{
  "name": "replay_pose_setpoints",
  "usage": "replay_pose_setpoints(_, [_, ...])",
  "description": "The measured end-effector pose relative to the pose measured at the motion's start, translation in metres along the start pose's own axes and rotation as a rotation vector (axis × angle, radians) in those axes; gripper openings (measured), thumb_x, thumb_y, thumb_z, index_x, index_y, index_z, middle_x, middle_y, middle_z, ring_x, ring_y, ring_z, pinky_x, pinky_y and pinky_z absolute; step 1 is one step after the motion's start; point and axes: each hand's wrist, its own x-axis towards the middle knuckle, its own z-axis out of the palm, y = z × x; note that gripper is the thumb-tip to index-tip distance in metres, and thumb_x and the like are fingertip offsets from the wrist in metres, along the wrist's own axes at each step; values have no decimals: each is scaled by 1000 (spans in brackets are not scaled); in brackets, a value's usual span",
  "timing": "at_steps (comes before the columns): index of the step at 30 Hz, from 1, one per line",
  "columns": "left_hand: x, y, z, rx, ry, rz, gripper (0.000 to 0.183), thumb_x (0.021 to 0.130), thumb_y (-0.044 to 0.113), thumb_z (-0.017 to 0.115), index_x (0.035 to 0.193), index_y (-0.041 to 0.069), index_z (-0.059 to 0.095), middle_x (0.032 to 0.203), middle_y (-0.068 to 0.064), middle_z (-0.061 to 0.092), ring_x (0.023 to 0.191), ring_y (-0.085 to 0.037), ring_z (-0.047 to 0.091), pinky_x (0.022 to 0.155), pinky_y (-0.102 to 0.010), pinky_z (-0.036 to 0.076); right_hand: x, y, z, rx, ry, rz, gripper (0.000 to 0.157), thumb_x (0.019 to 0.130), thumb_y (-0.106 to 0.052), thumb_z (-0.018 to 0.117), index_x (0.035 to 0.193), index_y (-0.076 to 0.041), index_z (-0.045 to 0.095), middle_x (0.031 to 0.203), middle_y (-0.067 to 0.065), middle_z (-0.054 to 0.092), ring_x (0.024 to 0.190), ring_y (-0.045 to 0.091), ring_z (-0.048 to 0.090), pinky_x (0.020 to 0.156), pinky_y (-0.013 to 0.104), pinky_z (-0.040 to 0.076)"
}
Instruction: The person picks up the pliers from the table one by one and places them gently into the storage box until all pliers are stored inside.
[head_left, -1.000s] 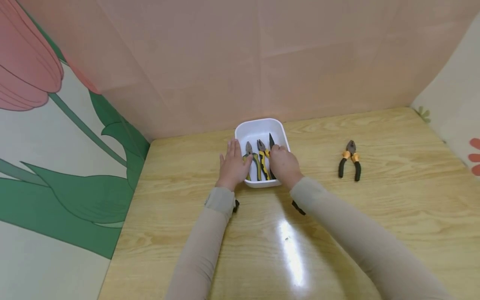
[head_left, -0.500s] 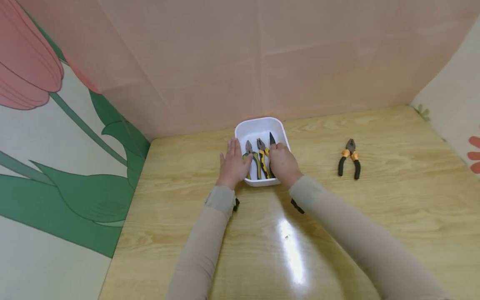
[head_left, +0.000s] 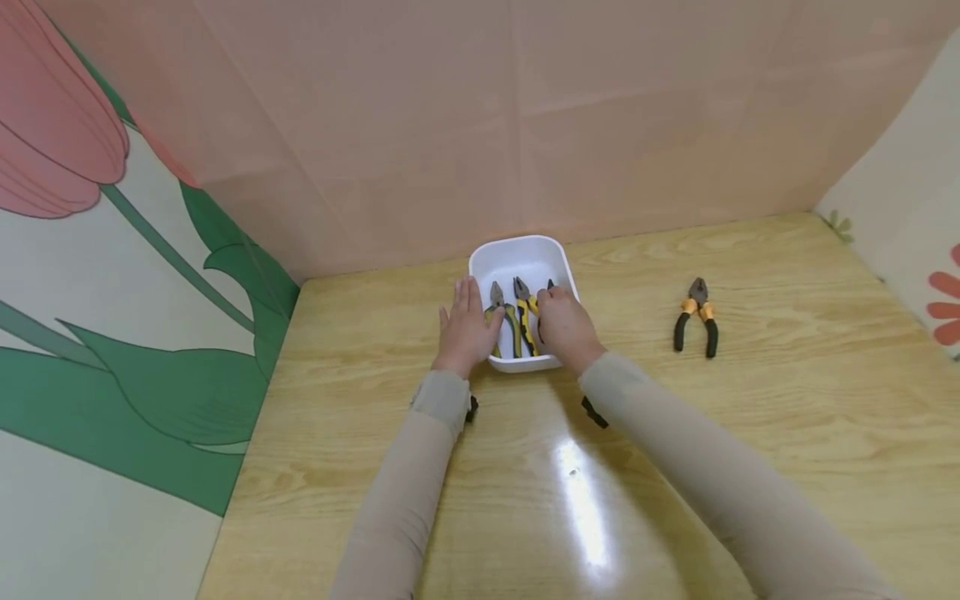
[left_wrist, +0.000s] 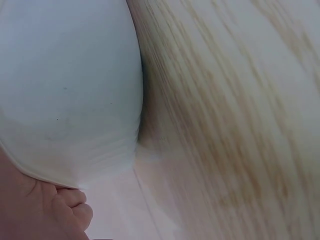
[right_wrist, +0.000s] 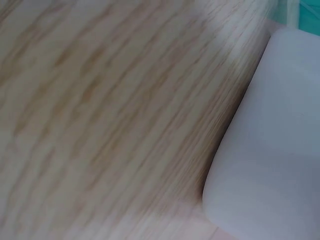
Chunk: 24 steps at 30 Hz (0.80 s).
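Since half a second ago, the dark-tipped tool [head_left: 551, 284] has been shifted back toward the near end of the white bin [head_left: 525, 258] and slightly toward its right wall, so that less of its tip is shown beyond the fingers. Both hands are seen at nearly the same spots beside and over the bin as before.

By the right hand [head_left: 570, 329], held over the bin's right part with fingers curled, the dark-tipped tool is gripped; most of it is hidden beneath that hand. The left hand [head_left: 463, 333] is laid along the bin's left rim, its fingers straight and its thumb spread over the rim, close to the handles of the green-handled pliers [head_left: 516, 329]. These pliers are laid inside the bin, at its left, and one handle is partly covered by the left hand. Just beside them, about the middle of the bin, the yellow-and-black pliers [head_left: 524, 323] are laid with jaws pointed to the bin's far end.

Well apart from the bin, to its right, the orange-and-black pliers [head_left: 705, 312] are set down with handles spread and jaws pointed away. The bin is placed on the wood-grained table [head_left: 352, 375], near the pink backdrop [head_left: 405, 167] behind it. By both wrist cameras, the bin's outer wall is shown beside the wood grain.
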Motion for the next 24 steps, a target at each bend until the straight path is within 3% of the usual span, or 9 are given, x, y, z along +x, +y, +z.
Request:
replay_pose_setpoints(14, [2, -1, 4, 41, 32, 9, 78, 107, 51, 36, 163, 6, 4, 170, -12, 3, 157, -27, 2, 124, -56, 5, -1, 1, 1, 47, 34, 13, 32, 91, 5, 60, 122, 12, 58, 119, 27, 60, 110, 37, 62, 99, 45, 54])
replay_pose_setpoints(24, [3, -1, 4, 53, 37, 4, 79, 107, 52, 37, 163, 6, 4, 170, -11, 4, 157, -26, 2, 124, -57, 7, -5, 7, 3, 142, 179, -49, 28, 93, 0, 56, 116, 12, 64, 116, 25, 61, 110, 39, 59, 102, 47, 51])
